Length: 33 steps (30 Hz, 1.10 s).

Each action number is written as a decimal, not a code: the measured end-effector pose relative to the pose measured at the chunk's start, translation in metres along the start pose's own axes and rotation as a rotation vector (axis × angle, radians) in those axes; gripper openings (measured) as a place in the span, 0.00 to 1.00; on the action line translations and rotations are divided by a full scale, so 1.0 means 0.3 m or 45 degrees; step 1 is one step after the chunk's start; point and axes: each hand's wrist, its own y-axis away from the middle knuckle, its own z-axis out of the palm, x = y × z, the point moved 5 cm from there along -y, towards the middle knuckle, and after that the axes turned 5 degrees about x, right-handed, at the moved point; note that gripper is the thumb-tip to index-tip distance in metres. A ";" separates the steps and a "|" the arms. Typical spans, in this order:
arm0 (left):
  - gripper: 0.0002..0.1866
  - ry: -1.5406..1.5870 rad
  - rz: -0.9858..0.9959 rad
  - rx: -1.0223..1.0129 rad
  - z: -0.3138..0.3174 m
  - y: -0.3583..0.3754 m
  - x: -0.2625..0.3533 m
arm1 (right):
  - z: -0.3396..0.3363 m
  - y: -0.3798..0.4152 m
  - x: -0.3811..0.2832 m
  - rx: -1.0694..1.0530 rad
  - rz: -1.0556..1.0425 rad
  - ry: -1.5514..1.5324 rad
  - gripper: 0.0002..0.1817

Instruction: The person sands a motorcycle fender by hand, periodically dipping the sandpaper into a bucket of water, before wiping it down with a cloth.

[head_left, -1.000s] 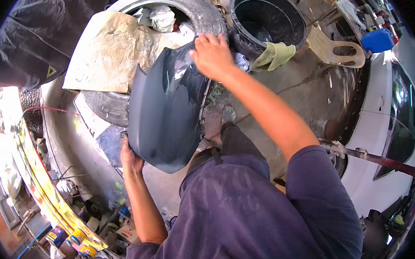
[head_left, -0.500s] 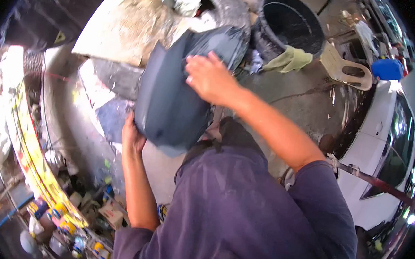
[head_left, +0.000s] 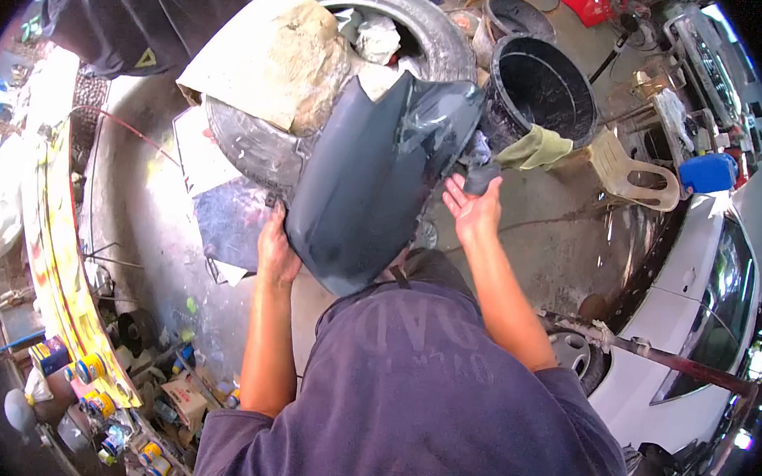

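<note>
A curved dark grey body panel (head_left: 350, 182) with a pointed, notched far end lies between my lap and the tyre (head_left: 454, 51). The half toward my right looks glossy and wet. My left hand (head_left: 278, 252) is closed on the panel's left edge, with its fingertips hidden. Off the panel's right side, my right hand (head_left: 477, 214) is turned palm up, fingers partly spread. Between thumb and fingers it has a small dark grey piece of what looks like sandpaper (head_left: 482, 179).
Beside the panel stands a black bucket (head_left: 542, 130) with a green cloth (head_left: 536, 149) over its rim. A stained cardboard piece (head_left: 252, 58) covers part of the tyre. Rightward are a beige plastic chair (head_left: 637, 173), a blue container (head_left: 708, 173) and a white car (head_left: 690, 289).
My right hand has come off the panel's upper surface, moved right and turned palm up, showing the grey piece. My left hand stays on the panel's left edge.
</note>
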 end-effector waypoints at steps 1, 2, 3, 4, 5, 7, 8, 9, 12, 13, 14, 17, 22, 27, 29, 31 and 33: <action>0.27 0.026 0.021 -0.030 0.009 0.014 -0.002 | 0.010 0.003 0.014 0.021 0.021 0.022 0.42; 0.27 0.055 -0.011 -0.076 0.020 0.025 -0.007 | 0.025 0.001 0.025 0.040 0.039 0.047 0.41; 0.27 0.065 0.017 -0.075 0.038 0.042 -0.004 | 0.042 -0.006 0.036 0.059 0.055 0.072 0.40; 0.27 0.076 0.047 -0.074 0.065 0.063 -0.005 | 0.074 -0.006 0.038 0.026 0.076 -0.007 0.36; 0.27 0.090 0.077 -0.072 0.091 0.083 -0.005 | 0.105 -0.006 0.019 -0.066 0.042 -0.058 0.35; 0.26 0.143 0.085 -0.135 0.132 0.120 -0.015 | 0.187 0.048 -0.033 -0.255 -0.016 -0.148 0.33; 0.26 0.164 0.108 -0.191 0.150 0.140 -0.017 | 0.218 0.103 -0.076 -0.303 -0.037 -0.126 0.31; 0.26 0.187 0.132 -0.245 0.155 0.163 -0.015 | 0.241 0.110 -0.094 -0.374 -0.041 -0.094 0.31; 0.28 0.070 0.040 -0.210 0.085 0.198 -0.056 | 0.302 0.151 -0.185 -0.499 -0.119 0.066 0.30; 0.28 0.011 0.005 -0.207 0.085 0.219 -0.062 | 0.327 0.156 -0.212 -0.509 -0.175 0.128 0.32; 0.29 -0.017 0.014 -0.276 0.083 0.223 -0.081 | 0.349 0.158 -0.243 -0.517 -0.230 0.189 0.33; 0.29 -0.333 -0.184 -0.415 -0.011 0.216 -0.166 | 0.433 0.155 -0.323 -0.603 -0.418 0.417 0.36; 0.30 -0.603 -0.286 -0.491 -0.059 0.284 -0.170 | 0.611 0.243 -0.399 -0.783 -0.723 0.912 0.35; 0.37 -0.505 0.160 -0.153 -0.171 0.283 0.070 | 0.750 0.205 -0.393 -0.900 -0.850 1.421 0.41; 0.39 -0.561 0.336 -0.289 -0.142 0.310 0.146 | 0.797 0.347 -0.363 -0.930 -0.700 1.594 0.39; 0.42 -0.658 0.283 -0.399 -0.088 0.344 0.163 | 0.836 0.338 -0.313 -1.004 -0.521 1.546 0.36; 0.44 -0.811 0.271 -0.591 -0.016 0.364 0.123 | 0.863 0.399 -0.292 -0.927 -0.423 1.653 0.35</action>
